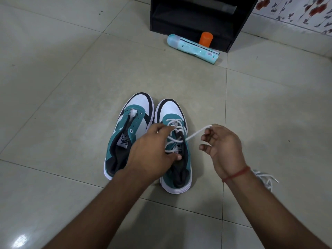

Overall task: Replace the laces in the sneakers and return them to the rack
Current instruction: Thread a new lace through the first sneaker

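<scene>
Lace (197, 133) in right hand (221, 150)

Open floor (71, 78) lies left, near and far of the two sneakers (147, 139), which stand touching side by side. Far right, a lying teal bottle (193, 48) and an orange cap (206, 39) block the black rack (197, 17). Loose laces (265, 178) lie near right.

PUMA wordmark, upside down from this view, on the tongue label of the left sneaker (125, 133). Same PUMA mark, also inverted, on the tongue label of the right sneaker (177, 146), partly under white lace. Pale blue bottle (192, 48) lying on floor carries a barcode sticker; its print too small to read.
</scene>
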